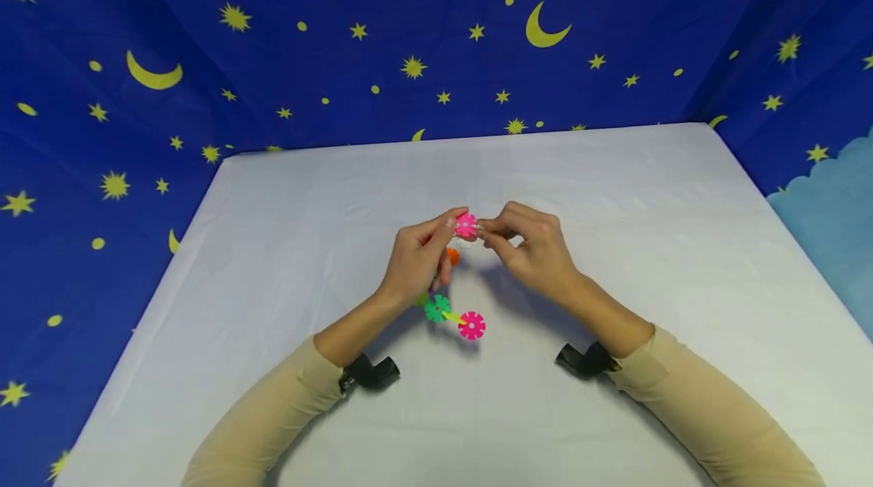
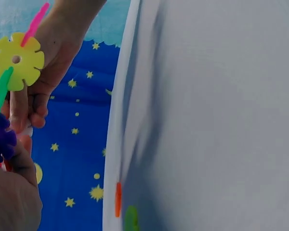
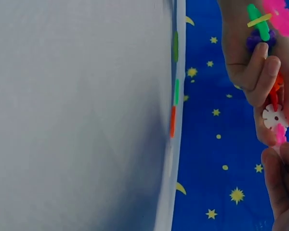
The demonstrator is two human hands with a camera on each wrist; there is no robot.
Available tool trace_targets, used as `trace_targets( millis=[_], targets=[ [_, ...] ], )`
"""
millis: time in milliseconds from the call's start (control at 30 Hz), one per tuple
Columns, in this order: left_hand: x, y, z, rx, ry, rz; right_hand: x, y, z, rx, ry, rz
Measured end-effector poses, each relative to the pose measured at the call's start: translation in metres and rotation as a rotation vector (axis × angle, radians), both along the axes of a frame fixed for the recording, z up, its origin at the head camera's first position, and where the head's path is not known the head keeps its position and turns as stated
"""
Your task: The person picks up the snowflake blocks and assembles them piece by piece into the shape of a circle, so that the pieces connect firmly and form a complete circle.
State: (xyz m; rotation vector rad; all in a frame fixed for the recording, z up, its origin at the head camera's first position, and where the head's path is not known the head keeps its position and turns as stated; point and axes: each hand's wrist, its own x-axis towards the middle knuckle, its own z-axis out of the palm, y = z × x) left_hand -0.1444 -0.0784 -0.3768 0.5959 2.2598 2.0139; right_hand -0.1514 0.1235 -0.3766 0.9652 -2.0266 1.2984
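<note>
My left hand (image 1: 414,256) grips a chain of slotted, flower-shaped plastic discs. A pink disc (image 1: 466,225) sits at its fingertips, and a white disc (image 3: 274,118) joins it in the right wrist view. With thumb and fingers, my right hand (image 1: 528,245) pinches a small whitish piece against the pink disc; the fingers hide most of it. Below the left hand hang a green disc (image 1: 437,308), a yellow disc (image 1: 453,316) seen edge-on and another pink disc (image 1: 471,326). A purple disc (image 2: 2,139) shows beside the left fingers. Part of the chain is hidden by the palm.
A white-covered table (image 1: 648,245) lies beneath both hands. Blue cloth (image 1: 382,10) with yellow stars and moons stands behind and beside it. In the wrist views, thin pieces, an orange one (image 2: 118,199) among them, appear near the table's edge; their kind is unclear.
</note>
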Motion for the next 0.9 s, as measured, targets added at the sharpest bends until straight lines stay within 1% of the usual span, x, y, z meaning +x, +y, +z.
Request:
trace_targets(
  millis=[100, 167, 200, 300, 400, 467, 567, 733, 800, 900],
  targets=[
    [0.001, 0.002, 0.001, -0.011, 0.0, -0.006, 0.001, 0.001, 0.0, 0.005, 0.016, 0.002],
    [0.002, 0.001, 0.005, -0.024, 0.0, -0.017, 0.003, 0.001, 0.002, 0.009, 0.019, 0.005],
    [0.003, 0.001, 0.008, -0.031, 0.003, -0.025, 0.003, 0.001, 0.004, 0.012, 0.018, 0.008],
    [0.007, -0.002, 0.024, -0.042, 0.005, -0.055, 0.006, -0.002, 0.013, 0.017, 0.016, 0.016],
    [0.01, -0.005, 0.038, -0.057, -0.019, -0.078, 0.01, -0.005, 0.023, 0.024, 0.004, 0.034],
    [0.01, -0.008, 0.043, -0.057, -0.045, -0.087, 0.013, -0.008, 0.029, 0.033, -0.011, 0.045],
    [0.009, -0.01, 0.045, -0.056, -0.088, -0.113, 0.013, -0.008, 0.03, 0.052, -0.037, 0.051],
    [0.007, -0.01, 0.043, -0.062, -0.124, -0.137, 0.004, -0.002, 0.013, 0.095, -0.084, 0.058],
    [0.006, -0.009, 0.042, -0.076, -0.124, -0.142, 0.001, 0.0, 0.007, 0.101, -0.1, 0.069],
    [0.005, -0.009, 0.042, -0.108, -0.109, -0.153, -0.002, 0.001, 0.004, 0.1, -0.109, 0.076]
  ],
)
